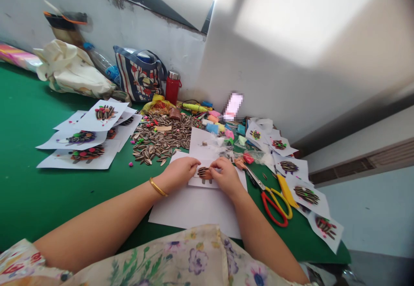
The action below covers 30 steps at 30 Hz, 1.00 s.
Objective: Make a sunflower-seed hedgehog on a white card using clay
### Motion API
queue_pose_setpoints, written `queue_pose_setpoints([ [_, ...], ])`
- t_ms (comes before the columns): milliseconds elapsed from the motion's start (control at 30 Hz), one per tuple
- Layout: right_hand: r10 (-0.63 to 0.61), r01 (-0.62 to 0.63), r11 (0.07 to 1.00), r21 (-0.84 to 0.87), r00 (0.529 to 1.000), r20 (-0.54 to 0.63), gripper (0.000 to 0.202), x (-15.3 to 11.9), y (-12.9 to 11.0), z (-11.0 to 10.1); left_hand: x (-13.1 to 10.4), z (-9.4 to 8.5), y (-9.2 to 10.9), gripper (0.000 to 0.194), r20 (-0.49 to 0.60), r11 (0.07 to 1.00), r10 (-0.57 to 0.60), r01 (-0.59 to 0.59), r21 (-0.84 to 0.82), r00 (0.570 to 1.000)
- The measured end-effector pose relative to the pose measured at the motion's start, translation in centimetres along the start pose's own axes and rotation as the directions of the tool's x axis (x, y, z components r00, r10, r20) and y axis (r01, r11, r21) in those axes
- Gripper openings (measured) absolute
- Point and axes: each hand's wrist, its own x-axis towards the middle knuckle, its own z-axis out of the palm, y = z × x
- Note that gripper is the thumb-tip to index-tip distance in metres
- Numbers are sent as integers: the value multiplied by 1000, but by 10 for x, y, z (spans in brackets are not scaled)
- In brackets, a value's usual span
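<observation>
Seed-studded clay figure (203,173) set on small white card (194,181), between left hand (181,173) and right hand (227,177). Figure's right end partly covered by right fingertips, set close together — any pinched piece hidden, can't tell. Card's upper left covered by left fingers, curled; hold not shown. Figure's long axis laid left-right; two grey stubs (203,182) pointed toward floral top (181,260).

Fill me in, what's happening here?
A person's left hand is at the left edge of a small white card; the right hand touches the brown shape on it, partly covered with striped seeds. Loose seeds lie beyond the left hand, scissors to the right, similar decorated cards on both sides.
</observation>
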Motion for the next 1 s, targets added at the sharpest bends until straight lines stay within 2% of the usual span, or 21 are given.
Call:
queue_pose_setpoints([
  [200, 32, -33, 999, -24, 998, -57, 10, 2, 6, 4, 0, 1, -1, 36, 5, 1000, 8, -8, 11, 1000],
  [567, 1, -1, 999, -32, 1000, 1, 10, 5, 6, 8, 0, 1, 2, 36, 56, 997, 36, -39, 61, 998],
  [1000, -32, 44, 985, -169, 997, 76, 12, 9, 2, 7, 4, 1, 5, 36, 105, 994, -3, -8, 111, 994],
])
